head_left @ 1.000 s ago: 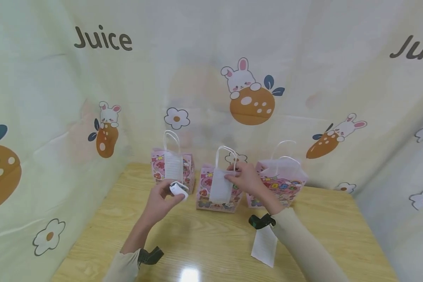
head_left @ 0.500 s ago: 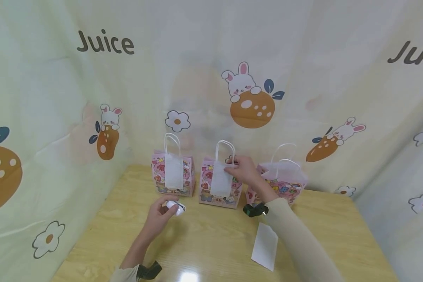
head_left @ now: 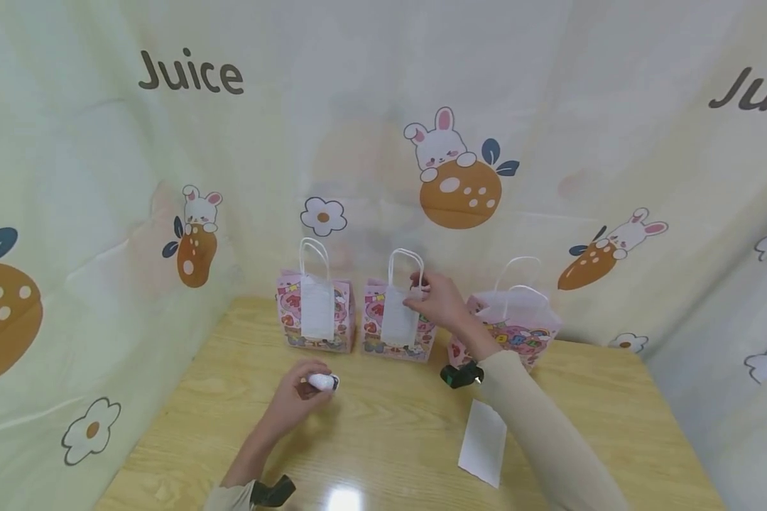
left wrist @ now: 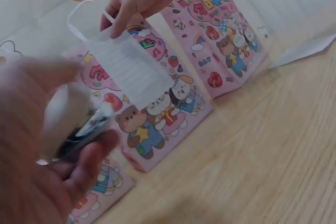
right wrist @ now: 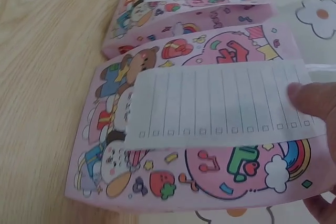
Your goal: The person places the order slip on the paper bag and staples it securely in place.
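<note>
My right hand (head_left: 441, 304) pinches the top edge of the middle pink gift bag (head_left: 415, 353), thumb on a strip of lined paper (right wrist: 220, 103) that lies against its front. White handles (head_left: 405, 254) rise above the bag. In front of the left bag (head_left: 344, 333), my left hand (head_left: 290, 397) holds a small rounded white gadget (head_left: 322, 382) with a dark, shiny side. It resembles a mini stapler, but blur in the left wrist view hides its exact kind. Another lined paper (head_left: 317, 309) covers the front of the left bag.
A third pink bag (head_left: 518, 341) stands at the right with its top spread. One loose white paper (head_left: 483, 443) lies on the wooden table (head_left: 390, 440) near my right forearm. A printed curtain (head_left: 358, 128) hangs behind the bags.
My left hand has drawn down towards me with the white gadget, away from the bags. My right hand has moved the middle bag slightly back, keeping its pinch on bag and paper.
</note>
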`<state>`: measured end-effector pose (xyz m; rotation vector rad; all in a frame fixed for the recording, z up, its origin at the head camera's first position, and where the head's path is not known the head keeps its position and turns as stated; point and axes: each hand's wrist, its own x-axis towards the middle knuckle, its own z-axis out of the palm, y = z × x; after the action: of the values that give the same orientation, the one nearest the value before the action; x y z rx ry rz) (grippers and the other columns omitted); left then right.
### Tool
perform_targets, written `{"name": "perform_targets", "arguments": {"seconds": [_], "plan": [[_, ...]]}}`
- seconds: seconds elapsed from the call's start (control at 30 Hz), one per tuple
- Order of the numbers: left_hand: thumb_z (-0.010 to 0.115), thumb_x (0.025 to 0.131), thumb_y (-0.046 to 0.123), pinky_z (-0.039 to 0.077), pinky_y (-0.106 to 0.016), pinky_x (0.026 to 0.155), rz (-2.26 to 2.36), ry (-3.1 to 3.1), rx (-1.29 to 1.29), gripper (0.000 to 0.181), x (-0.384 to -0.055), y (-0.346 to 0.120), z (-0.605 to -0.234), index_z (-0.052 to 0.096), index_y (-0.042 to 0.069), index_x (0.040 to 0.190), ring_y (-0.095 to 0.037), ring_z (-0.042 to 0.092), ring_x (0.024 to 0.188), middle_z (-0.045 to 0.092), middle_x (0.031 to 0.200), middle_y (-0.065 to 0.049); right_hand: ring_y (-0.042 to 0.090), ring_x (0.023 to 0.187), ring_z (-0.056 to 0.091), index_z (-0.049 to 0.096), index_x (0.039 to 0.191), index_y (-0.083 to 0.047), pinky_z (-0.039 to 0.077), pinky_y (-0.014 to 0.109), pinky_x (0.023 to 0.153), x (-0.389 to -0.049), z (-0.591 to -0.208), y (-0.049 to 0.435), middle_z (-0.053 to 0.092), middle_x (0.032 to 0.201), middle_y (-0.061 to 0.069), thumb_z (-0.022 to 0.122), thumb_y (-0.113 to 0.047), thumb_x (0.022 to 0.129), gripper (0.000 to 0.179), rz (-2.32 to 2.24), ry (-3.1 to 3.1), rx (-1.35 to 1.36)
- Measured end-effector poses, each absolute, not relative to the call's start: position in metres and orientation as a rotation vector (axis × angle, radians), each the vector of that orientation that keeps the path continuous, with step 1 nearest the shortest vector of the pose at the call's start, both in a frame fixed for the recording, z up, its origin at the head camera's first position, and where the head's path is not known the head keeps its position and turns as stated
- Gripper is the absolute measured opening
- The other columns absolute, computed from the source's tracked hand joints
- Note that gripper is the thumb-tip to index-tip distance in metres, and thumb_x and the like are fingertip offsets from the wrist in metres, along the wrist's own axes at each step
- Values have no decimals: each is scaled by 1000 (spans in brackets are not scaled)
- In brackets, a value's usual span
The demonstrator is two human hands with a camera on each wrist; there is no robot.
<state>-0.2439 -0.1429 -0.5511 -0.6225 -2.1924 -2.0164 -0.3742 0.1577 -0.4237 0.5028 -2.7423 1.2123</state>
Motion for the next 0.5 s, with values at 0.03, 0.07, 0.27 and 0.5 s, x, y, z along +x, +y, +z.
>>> {"name": "perform_targets", "arguments": {"seconds": [0.03, 0.07, 0.27, 0.5], "plan": [[71, 82, -10, 56, -31, 74, -2024, -2221, -634, 30, -244, -143, -552, 60, -3, 109, -21, 62, 89, 49, 114, -23, 31, 108, 59, 51, 129, -3, 52, 46, 86, -373, -423, 158, 57, 124, 15, 77, -20, 84, 54, 1200, -2737, 482], [72, 79, -12, 56, -32, 75, -2028, -2251, -637, 34, -244, -143, -553, 60, -2, 110, -22, 62, 90, 49, 114, -21, 31, 107, 60, 46, 134, -4, 52, 46, 86, -371, -421, 159, 53, 129, 16, 76, -21, 85, 61, 1180, -2730, 457], [72, 83, -5, 56, -34, 71, -1906, -2415, -526, 31, -246, -142, -553, 63, 4, 111, -25, 63, 85, 52, 112, -15, 29, 115, 53, 36, 140, 0, 44, 43, 98, -352, -399, 162, 39, 139, 18, 77, -23, 83, 73, 891, -2570, 507], [77, 83, 7, 54, -31, 53, -1783, -2492, -421, 30, -251, -146, -549, 68, 8, 112, -24, 65, 72, 62, 110, -12, 34, 123, 45, 48, 129, 4, 42, 47, 98, -305, -372, 170, 40, 137, 19, 76, -17, 83, 58, 756, -2424, 830]]}}
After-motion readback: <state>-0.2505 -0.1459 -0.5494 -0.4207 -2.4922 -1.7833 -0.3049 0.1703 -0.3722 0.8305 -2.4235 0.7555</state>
